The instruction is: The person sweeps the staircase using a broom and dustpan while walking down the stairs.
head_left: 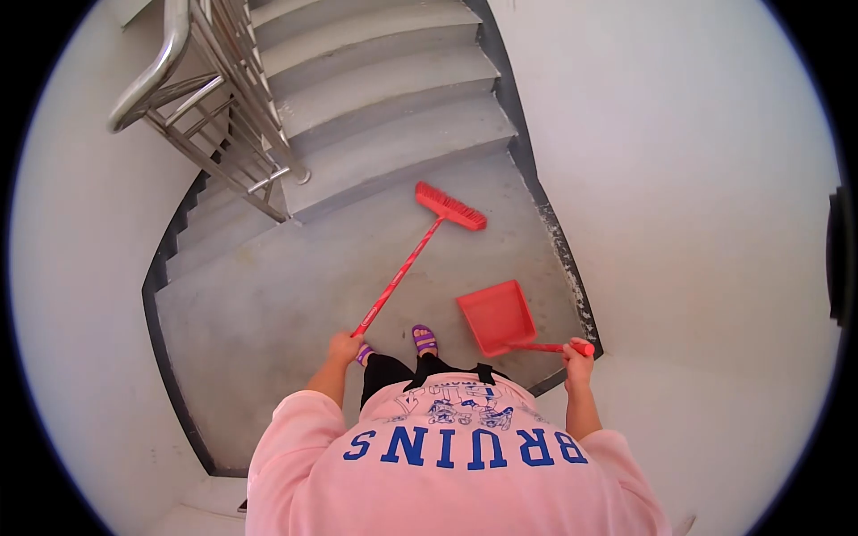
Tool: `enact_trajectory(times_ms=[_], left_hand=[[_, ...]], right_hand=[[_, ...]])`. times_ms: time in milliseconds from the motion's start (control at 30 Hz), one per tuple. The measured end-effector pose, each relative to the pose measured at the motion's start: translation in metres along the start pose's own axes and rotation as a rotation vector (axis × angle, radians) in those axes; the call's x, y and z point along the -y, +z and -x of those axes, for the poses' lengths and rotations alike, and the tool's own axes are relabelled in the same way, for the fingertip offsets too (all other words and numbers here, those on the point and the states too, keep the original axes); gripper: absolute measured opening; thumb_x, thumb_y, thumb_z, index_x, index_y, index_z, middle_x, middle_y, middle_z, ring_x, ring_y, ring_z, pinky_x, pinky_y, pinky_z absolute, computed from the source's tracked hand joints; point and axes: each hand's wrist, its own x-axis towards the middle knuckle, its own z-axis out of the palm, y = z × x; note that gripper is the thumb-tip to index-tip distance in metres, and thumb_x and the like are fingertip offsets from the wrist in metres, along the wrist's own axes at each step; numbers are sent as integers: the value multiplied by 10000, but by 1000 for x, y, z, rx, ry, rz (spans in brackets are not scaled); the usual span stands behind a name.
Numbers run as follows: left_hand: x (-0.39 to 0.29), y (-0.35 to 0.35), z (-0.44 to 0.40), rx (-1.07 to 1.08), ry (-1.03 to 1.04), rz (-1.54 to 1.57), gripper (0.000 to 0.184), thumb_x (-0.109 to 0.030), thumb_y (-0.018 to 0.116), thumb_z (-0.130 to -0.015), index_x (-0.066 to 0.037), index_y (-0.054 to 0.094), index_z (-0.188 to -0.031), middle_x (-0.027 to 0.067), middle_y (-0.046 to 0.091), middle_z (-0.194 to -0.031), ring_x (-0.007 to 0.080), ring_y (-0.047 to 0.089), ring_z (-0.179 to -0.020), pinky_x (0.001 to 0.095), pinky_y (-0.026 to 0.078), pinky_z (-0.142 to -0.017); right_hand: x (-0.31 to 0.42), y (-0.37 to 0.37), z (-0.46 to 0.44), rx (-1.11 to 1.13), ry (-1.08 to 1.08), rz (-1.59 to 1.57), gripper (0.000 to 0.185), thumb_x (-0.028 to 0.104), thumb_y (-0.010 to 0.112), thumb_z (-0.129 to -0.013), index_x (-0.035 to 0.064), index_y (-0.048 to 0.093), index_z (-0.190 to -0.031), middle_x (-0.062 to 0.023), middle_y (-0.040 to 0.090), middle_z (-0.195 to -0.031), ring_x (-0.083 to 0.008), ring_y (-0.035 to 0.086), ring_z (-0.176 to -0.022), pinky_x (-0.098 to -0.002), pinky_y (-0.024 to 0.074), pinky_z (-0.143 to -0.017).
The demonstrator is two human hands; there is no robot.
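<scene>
My left hand is wrapped round the lower end of a red broom's striped handle. The broom reaches forward and to the right, its bristled head over the landing floor near the bottom of the rising stairs. In my right hand is the handle of a red dustpan, gripped near its end. The pan lies ahead of my feet on the right, its open side turned up and away from me. I cannot tell whether the pan touches the floor. No distinct litter shows in it.
Grey stairs rise ahead, and more steps go down at the left. A steel railing stands between them. White walls with dark skirting bound the grey landing. My feet wear purple sandals.
</scene>
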Motion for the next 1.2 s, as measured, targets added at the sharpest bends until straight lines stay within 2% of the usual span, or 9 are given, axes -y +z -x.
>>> enact_trajectory(times_ms=[133, 233, 333, 533, 833, 933, 1033, 1167, 1200], left_hand=[[9, -32, 59, -31, -170, 177, 283, -306, 617, -842, -52, 667, -956, 82, 597, -589, 161, 555, -451, 309, 435, -427], [21, -42, 86, -36, -332, 240, 314, -335, 601, -831, -64, 679, -970, 98, 635, -668, 201, 621, -610, 355, 476, -593], [35, -48, 114, -69, -365, 324, 297, -315, 601, -836, -49, 676, -944, 96, 612, -625, 189, 586, -512, 346, 456, -503], [82, -32, 154, -95, -493, 506, 270, -296, 596, -841, -45, 646, -927, 109, 588, -591, 189, 539, -436, 337, 407, -383], [157, 9, 261, -88, -745, 729, 281, -306, 593, -850, -37, 626, -922, 101, 582, -583, 167, 496, -405, 317, 364, -345], [158, 18, 303, -121, -828, 624, 332, -351, 583, -846, -28, 650, -879, 110, 605, -613, 173, 531, -426, 321, 403, -389], [123, 2, 342, -276, -671, 221, 405, -415, 560, -833, -28, 676, -868, 151, 653, -710, 248, 632, -577, 371, 486, -538], [127, 3, 349, -289, -695, 130, 456, -473, 528, -821, -68, 683, -963, 202, 657, -894, 378, 615, -910, 466, 468, -793], [120, -4, 343, -286, -663, 113, 458, -475, 524, -821, -73, 681, -974, 203, 657, -897, 379, 615, -906, 465, 468, -792]], right_hand=[[-2, 11, -16, 42, -9, -1, 270, -45, 615, -764, 81, 565, -997, -7, 531, -800, -110, 505, -678, -239, 413, -588], [5, 24, -22, 95, -7, 29, 270, -40, 613, -763, 78, 560, -1000, -9, 526, -801, -109, 495, -666, -244, 405, -580], [2, 33, -35, 154, -33, 104, 274, -18, 611, -781, 105, 539, -1015, -4, 528, -807, -92, 498, -623, -218, 400, -516], [15, 62, -45, 209, -22, 106, 284, -10, 612, -782, 112, 536, -1028, -1, 529, -812, -86, 498, -620, -216, 401, -517], [19, 110, -62, 313, -39, 102, 274, 5, 621, -785, 117, 544, -1024, 2, 531, -818, -86, 496, -618, -209, 400, -513], [24, 124, -62, 332, -49, 135, 274, 2, 621, -785, 119, 546, -1021, 6, 532, -821, -86, 496, -623, -210, 399, -512], [25, 133, -63, 319, -40, 143, 274, -2, 620, -784, 124, 551, -1018, 10, 531, -829, -86, 497, -628, -214, 402, -520], [13, 132, -70, 308, -53, 123, 276, 1, 623, -786, 133, 558, -1019, 13, 534, -847, -85, 500, -632, -213, 411, -538], [16, 132, -65, 307, -48, 125, 276, 1, 623, -786, 135, 559, -1019, 13, 536, -852, -85, 500, -632, -213, 413, -542]])
